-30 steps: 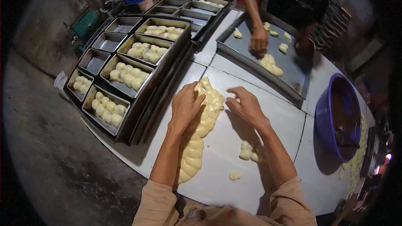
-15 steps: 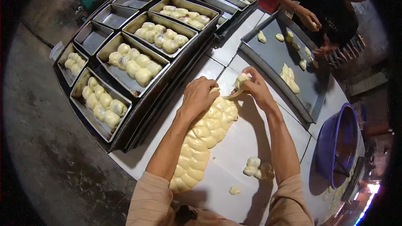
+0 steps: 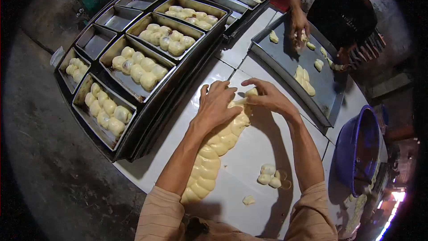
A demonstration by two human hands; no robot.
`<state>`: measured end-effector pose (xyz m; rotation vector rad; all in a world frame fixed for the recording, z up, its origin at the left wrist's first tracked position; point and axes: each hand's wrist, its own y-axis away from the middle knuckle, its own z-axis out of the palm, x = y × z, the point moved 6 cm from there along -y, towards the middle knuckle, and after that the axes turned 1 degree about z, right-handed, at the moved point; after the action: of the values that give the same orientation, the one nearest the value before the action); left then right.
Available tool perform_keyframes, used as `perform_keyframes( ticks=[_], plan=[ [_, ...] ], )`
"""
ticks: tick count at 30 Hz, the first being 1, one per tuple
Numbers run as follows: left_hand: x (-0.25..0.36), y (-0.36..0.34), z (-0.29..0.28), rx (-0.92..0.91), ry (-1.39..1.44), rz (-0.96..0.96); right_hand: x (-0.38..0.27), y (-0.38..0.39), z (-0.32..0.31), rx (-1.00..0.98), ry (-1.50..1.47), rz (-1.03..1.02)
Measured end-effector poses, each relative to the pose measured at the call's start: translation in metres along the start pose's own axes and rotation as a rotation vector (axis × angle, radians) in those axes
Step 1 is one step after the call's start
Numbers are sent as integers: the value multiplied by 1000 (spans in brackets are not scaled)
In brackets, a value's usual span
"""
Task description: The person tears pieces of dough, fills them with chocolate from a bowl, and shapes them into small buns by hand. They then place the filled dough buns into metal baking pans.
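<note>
Head view: a long, knobbly slab of pale yellow dough [image 3: 205,172] lies on the white worktop [image 3: 252,149], below the person's 2 bare hands. Left hand [image 3: 217,102] is loosely curled, thumb apart from the fingers, over the slab's far end. Right hand [image 3: 267,97] pinches a small dough piece [image 3: 251,92] just beside it. Nearer the person are a dough clump [image 3: 269,176] and a scrap [image 3: 248,200]. At left, a dark rack [image 3: 177,75] of metal tins includes 5 holding dough balls; at right, a co-worker's hand [image 3: 299,26] is over a metal tray [image 3: 284,57].
</note>
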<state>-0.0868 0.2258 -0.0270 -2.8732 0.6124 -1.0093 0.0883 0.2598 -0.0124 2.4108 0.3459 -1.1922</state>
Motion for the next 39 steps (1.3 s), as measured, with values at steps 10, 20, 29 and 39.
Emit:
perform_keyframes(
  ticks=[10, 20, 29, 39],
  plan=[
    [14, -4, 14, 44, -23, 38, 7, 11, 6, -35, -314, 76],
    [33, 12, 8, 90, -75, 30, -26, 121, -47, 348, -1064, -96],
    [162, 27, -3, -224, 781, 32, -20, 198, -35, 344, -1017, -174],
    [213, 51, 68, -364, 1056, -14, 24, 283, -41, 980, -452, -162]
  ],
)
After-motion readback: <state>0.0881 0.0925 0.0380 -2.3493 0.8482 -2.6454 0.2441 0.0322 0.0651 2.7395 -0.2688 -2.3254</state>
